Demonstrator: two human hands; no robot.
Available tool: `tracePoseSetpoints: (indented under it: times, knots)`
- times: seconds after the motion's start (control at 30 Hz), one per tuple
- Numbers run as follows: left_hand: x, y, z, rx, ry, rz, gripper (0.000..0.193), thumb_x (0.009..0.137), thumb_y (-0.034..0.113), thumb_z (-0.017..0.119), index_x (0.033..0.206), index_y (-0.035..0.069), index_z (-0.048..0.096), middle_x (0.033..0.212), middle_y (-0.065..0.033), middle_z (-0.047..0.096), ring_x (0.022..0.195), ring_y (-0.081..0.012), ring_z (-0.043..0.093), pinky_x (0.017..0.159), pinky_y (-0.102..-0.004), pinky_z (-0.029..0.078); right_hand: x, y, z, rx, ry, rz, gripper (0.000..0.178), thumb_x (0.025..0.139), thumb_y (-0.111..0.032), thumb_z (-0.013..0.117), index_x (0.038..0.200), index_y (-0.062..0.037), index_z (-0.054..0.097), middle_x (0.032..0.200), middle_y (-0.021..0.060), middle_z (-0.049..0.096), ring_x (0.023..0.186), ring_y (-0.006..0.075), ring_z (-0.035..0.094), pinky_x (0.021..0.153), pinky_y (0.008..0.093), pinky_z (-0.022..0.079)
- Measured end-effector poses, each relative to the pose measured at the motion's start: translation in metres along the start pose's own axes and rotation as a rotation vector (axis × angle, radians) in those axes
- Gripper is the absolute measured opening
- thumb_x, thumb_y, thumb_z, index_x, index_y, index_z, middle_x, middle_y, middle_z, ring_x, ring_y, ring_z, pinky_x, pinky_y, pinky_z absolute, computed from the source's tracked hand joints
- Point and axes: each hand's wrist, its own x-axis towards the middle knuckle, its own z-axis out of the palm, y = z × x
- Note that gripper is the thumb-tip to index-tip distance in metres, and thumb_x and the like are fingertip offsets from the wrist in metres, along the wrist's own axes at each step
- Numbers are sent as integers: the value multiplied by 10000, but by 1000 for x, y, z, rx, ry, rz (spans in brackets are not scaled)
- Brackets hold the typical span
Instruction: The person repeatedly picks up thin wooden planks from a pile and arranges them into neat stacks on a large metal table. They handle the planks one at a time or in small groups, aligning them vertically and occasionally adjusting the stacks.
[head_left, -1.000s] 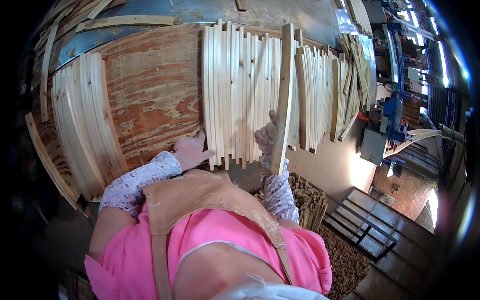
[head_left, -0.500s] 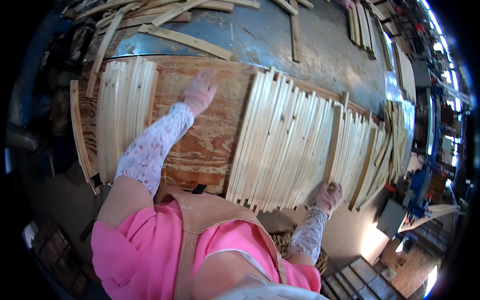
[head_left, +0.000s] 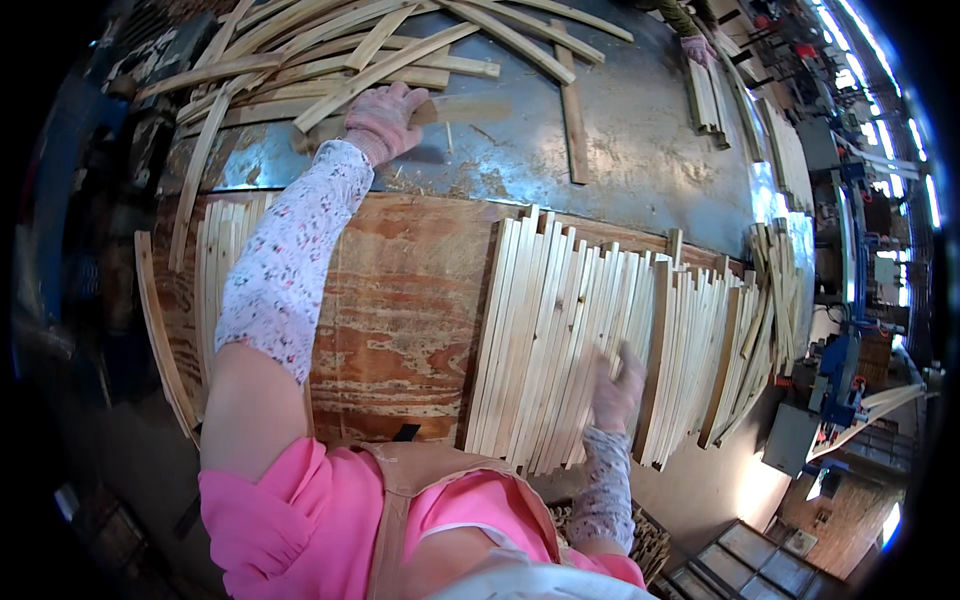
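Wooden slats (head_left: 408, 67) lie loose at left hand (head_left: 383, 122), can't tell if gripped; blurred right hand (head_left: 617, 390) over slat row (head_left: 535, 340), grip also unclear.

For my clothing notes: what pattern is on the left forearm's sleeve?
The sleeve is white with small floral print; head view.

The strips (head_left: 545, 340) look smooth, matt wood; the board (head_left: 395, 310), rough wood; the tabletop (head_left: 645, 150), glossy metal.
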Motion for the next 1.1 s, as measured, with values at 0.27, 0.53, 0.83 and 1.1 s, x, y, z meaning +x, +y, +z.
tracePoseSetpoints:
  times: [0.27, 0.53, 0.83, 1.1]
  knots:
    - [-26, 95, -38, -847, 36, -166, 633, 863, 443, 860, 1354, 104, 647, 1306, -181, 716, 1151, -311, 711, 1012, -396, 551, 42, -249, 128, 984, -555, 179, 608, 1079, -221, 621, 1595, 44, 442, 1393, 192, 681, 1286, 219, 650, 1080, 323, 512]
    - [-63, -11, 41, -423, 80, -109, 661, 969, 513, 673, 1488, 117, 571, 1509, -211, 552, 1395, -370, 544, 1184, -466, 424, -26, -258, 141, 693, -410, 309, 486, 1005, -253, 710, 1425, -18, 640, 1237, 154, 740, 1100, 253, 686, 968, 373, 545]
    - [-25, -114, 43, -96, -272, -326, 433, 1036, 347, 582, 1410, 136, 637, 1212, -162, 744, 1021, -346, 767, 761, -487, 620, -117, -184, 132, -322, 18, -233, 617, 890, -200, 805, 1447, -38, 597, 1367, 242, 645, 1282, 443, 593, 1114, 537, 479]
    - [-187, -10, 12, -1653, -903, -294, 390, 1085, 328, 573, 1178, -37, 675, 1038, -138, 762, 888, -195, 763, 751, -358, 662, 53, -312, 219, 1000, -651, 488, 449, 1052, -191, 664, 1441, 21, 599, 1244, 123, 720, 1046, 215, 709, 914, 350, 590]
